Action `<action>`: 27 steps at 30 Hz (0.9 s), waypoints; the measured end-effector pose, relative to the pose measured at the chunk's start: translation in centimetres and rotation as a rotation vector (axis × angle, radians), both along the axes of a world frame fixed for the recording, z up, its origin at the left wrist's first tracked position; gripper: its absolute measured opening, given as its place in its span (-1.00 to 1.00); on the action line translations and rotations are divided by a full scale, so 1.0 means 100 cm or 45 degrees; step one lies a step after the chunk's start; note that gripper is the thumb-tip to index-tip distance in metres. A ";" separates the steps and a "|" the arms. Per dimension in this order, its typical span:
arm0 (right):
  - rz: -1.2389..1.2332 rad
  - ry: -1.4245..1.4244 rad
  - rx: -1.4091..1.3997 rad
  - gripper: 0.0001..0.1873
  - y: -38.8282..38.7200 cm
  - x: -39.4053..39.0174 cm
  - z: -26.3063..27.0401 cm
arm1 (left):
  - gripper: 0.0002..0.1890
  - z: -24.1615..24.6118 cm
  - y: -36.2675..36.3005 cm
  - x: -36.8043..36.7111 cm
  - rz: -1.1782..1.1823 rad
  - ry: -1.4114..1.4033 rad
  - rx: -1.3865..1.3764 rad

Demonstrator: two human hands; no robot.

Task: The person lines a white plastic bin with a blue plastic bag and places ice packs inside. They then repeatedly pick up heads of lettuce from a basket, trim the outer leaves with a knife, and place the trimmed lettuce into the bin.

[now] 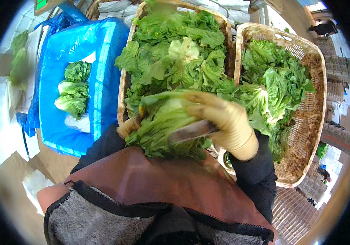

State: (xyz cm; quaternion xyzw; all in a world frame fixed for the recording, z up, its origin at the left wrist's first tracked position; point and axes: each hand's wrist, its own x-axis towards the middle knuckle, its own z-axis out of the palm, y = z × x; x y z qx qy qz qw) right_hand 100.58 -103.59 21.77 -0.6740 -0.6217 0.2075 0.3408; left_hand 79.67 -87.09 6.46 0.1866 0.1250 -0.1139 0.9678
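A head of green leafy lettuce [162, 122] is held in front of the apron, over the near edge of the middle crate. My left hand [131, 124], in a stained yellowish glove, grips its left side, and most of that hand is hidden behind the leaves. At the lettuce's right side is my right hand [227, 119], in a cream rubber glove and blurred by motion. A broad-bladed knife [190, 132] sticks out of it to the left across the leaves, its handle covered by the palm. The right fingers reach over the lettuce's pale upper part.
The middle crate [122, 101] is heaped with loose lettuce leaves. Lettuce and dirt lie in the right crate [311, 128]. To the left, a box lined with blue plastic [52, 122] holds several lettuce heads [74, 88]. White foam boxes [6, 116] stand farther left.
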 end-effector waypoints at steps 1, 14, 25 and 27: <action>-0.128 0.101 -0.009 -0.51 0.001 0.007 0.003 | 0.00 -0.001 0.001 0.001 -0.009 -0.012 -0.011; -0.396 -0.138 -0.128 -0.70 -0.004 0.021 -0.044 | -0.06 0.006 0.007 -0.002 0.104 0.141 0.262; -0.778 1.101 -0.429 -0.46 -0.025 0.047 -0.086 | -0.48 0.016 0.037 0.022 -0.067 -0.158 1.352; -0.975 1.360 -0.359 -0.65 -0.031 0.046 -0.099 | -0.55 0.025 0.056 0.027 0.146 0.026 0.839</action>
